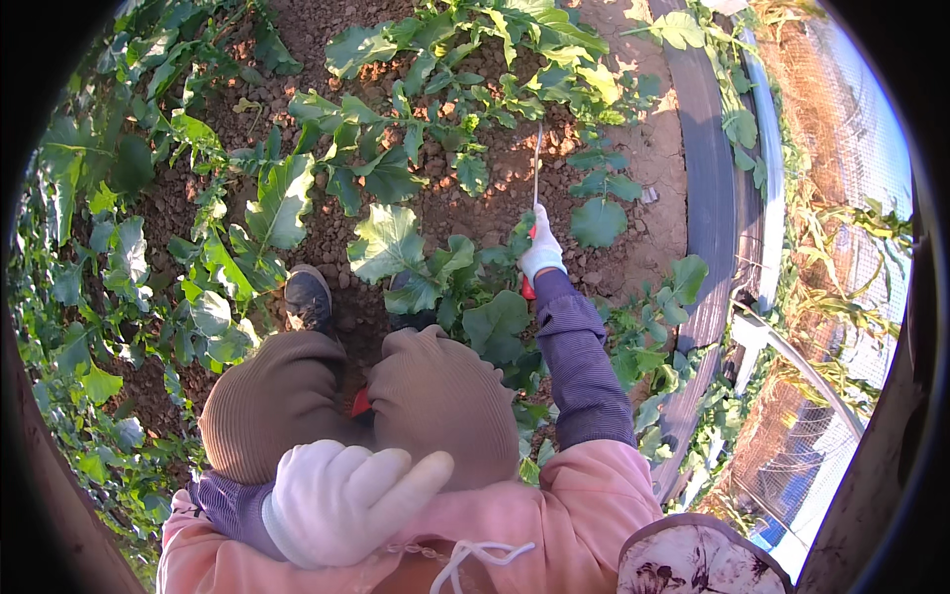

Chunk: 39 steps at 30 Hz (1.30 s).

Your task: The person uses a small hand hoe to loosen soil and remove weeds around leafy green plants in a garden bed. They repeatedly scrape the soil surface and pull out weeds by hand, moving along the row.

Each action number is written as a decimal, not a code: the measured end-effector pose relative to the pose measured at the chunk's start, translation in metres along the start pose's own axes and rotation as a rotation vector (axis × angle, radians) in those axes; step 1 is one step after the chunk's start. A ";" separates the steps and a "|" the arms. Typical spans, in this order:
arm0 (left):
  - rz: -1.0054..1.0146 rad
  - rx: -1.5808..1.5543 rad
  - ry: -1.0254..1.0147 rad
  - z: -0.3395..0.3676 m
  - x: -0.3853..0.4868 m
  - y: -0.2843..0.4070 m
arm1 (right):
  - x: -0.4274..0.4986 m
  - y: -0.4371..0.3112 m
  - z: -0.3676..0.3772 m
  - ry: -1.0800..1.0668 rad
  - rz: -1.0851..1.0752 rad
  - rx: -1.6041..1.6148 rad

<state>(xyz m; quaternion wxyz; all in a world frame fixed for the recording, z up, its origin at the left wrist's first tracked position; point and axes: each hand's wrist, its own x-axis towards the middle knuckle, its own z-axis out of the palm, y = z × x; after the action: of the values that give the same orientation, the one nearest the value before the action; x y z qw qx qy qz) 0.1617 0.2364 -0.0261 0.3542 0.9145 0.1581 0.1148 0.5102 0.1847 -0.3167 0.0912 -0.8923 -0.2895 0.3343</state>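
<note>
My right hand (542,245), in a white knit glove, is stretched forward low over the plants. It grips the red handle of a hand tool (536,167) whose slim metal blade points away from me. The blade's tip meets the lower leaves of a leafy green plant (534,82); its exact contact is hidden. Close to my lap, my left hand (349,494) wears a white glove too. Its fingers are bent with the tips towards the right, and the palm is hidden. Broad leaves (497,327) grow just left of my right forearm.
More leafy plants (208,275) crowd the left side over clumpy brown soil (467,215). Along the right runs a dark edging strip (709,185), with a pale pipe (772,163), dry straw and netting beyond. My shoe (308,298) stands between plants. Something red shows between my knees.
</note>
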 end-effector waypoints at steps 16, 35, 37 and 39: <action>-0.003 0.005 0.015 0.000 -0.003 -0.004 | -0.073 0.038 -0.028 -0.230 0.079 -0.259; -0.057 0.023 0.022 0.002 0.000 0.000 | -0.061 0.112 -0.047 0.064 0.336 -0.192; -0.040 0.026 0.040 0.003 0.000 0.000 | -0.021 0.116 -0.053 0.172 0.335 -0.180; -0.040 0.031 0.045 0.004 0.002 -0.003 | 0.017 0.089 -0.060 0.211 0.304 -0.211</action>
<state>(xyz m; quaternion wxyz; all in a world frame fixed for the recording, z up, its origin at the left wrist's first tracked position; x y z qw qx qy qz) 0.1640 0.2366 -0.0306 0.3385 0.9138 0.1862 0.1256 0.6001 0.1240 -0.3121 -0.0243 -0.9603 -0.1736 0.2169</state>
